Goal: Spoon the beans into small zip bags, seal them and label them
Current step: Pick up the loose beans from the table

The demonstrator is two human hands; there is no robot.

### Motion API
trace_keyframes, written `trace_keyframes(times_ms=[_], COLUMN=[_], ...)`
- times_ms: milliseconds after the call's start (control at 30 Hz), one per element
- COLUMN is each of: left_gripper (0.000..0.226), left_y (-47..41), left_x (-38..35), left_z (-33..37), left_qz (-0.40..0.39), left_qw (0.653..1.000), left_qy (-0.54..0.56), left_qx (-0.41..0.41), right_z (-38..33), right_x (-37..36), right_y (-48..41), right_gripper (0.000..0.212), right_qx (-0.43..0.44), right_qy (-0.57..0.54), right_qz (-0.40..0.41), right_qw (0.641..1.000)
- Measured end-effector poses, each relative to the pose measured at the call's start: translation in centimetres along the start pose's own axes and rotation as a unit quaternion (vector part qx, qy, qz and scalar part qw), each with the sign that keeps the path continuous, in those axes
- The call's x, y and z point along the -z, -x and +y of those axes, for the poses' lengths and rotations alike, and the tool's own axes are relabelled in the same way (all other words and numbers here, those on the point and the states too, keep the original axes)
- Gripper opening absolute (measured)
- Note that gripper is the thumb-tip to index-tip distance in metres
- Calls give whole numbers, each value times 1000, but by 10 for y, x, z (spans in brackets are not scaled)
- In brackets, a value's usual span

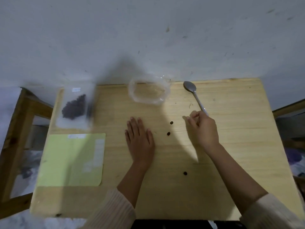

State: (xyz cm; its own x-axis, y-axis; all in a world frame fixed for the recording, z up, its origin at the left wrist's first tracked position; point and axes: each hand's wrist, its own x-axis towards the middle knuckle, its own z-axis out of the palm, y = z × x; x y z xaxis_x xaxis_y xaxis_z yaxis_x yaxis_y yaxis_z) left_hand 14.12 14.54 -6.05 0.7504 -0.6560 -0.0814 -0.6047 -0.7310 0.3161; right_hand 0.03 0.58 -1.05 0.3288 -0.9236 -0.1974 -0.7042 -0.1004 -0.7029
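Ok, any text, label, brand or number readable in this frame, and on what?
Nothing can be read.
White label on the filled zip bag: too blurred.
White stickers on the green sheet: too blurred.
Spoon, clear container, table: no print visible.

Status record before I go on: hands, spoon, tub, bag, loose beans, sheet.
left hand: flat on the table, fingers straight, holds nothing
right hand: fingers curled at the spoon's handle end; grip unclear
spoon: on the table, bowl toward the far edge, right of the tub
tub: clear, at the far edge, looks empty
bag: far left, dark beans inside, small label at top; seal unclear
loose beans: three on the table, between and near the hands
sheet: green, on the near side of the bag
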Motion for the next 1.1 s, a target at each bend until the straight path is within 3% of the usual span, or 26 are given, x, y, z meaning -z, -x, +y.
trace_keyframes(times_ms=[100,233,400,567,667,733,833,933,1000,1100], left_gripper=[62,63,63,65,67,68,69,70,70,70], left_y=[10,11,11,11,10,10,10,9,9,11], left_x=[-4,-5,-6,-3,-2,-1,-1,0,-1,-1], left_z=[4,3,4,3,3,3,3,3,0,-4], left_qz=[3,11,14,12,5,3,-3,-6,-11,-19], left_qw=[1000,1000,1000,1000,1000,1000,1000,1000,1000,999], left_qy=[-7,-14,-9,-8,-6,-5,-1,9,11,14], left_qx=[5,5,11,6,1,-1,-8,-12,-20,-40], right_z=[6,13,11,5,12,18,21,24,32,46], right_x=[-5,-10,-7,12,12,11,20,32,36,39], right_y=[-3,-8,-9,12,25,34,51,65,69,75], right_gripper=[26,18,26,16,20,24,39,33,32,42], right_qx=[12,43,76,45,-60,-149,-184,-241,-261,-238], right_qy=[13,40,113,-52,-151,-289,-511,-607,-579,-373], right_qz=[1,-15,-56,-69,-43,-61,-80,-36,-7,34], right_qw=[1000,998,989,995,986,944,836,756,772,896])
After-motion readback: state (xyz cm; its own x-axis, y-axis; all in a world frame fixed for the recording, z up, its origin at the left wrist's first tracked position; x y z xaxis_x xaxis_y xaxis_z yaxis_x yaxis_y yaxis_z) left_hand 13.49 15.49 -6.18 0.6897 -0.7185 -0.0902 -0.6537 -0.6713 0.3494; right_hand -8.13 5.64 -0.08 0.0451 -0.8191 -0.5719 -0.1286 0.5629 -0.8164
